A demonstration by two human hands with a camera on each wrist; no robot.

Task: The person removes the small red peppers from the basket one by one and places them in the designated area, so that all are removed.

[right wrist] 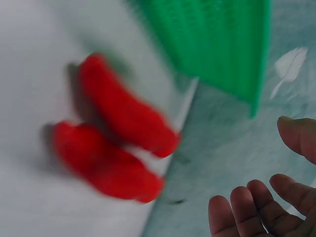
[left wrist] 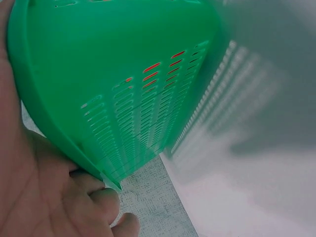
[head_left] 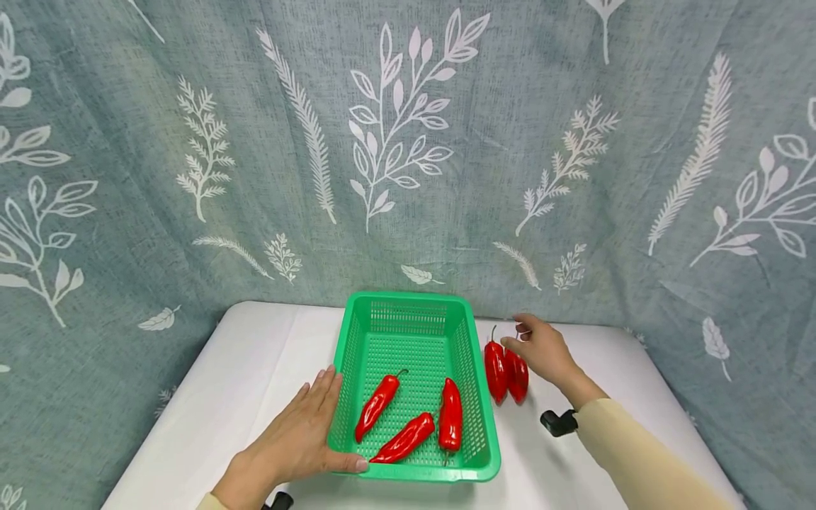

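My left hand [head_left: 299, 425] lies along the left rim of a green plastic basket [head_left: 417, 473], fingers straight and thumb on the near-left corner. From the left wrist view, its palm meets the basket's rim [left wrist: 37, 103]. Three glossy red peppers [head_left: 377, 407] lie spread over the basket floor. Outside, against its right side, more red peppers [head_left: 495, 372] sit close together on the white table. Above their stem ends hovers my right hand [head_left: 542, 350]; in the right wrist view its fingers [right wrist: 244, 210] and thumb are apart, with nothing between them and the peppers [right wrist: 128, 108] off to the side.
The white table [head_left: 255, 368] extends on both sides of the basket. Behind it and at its sides hangs a grey-green curtain [head_left: 268, 163] with white leaf prints. A small black device [head_left: 558, 423] is at the right wrist.
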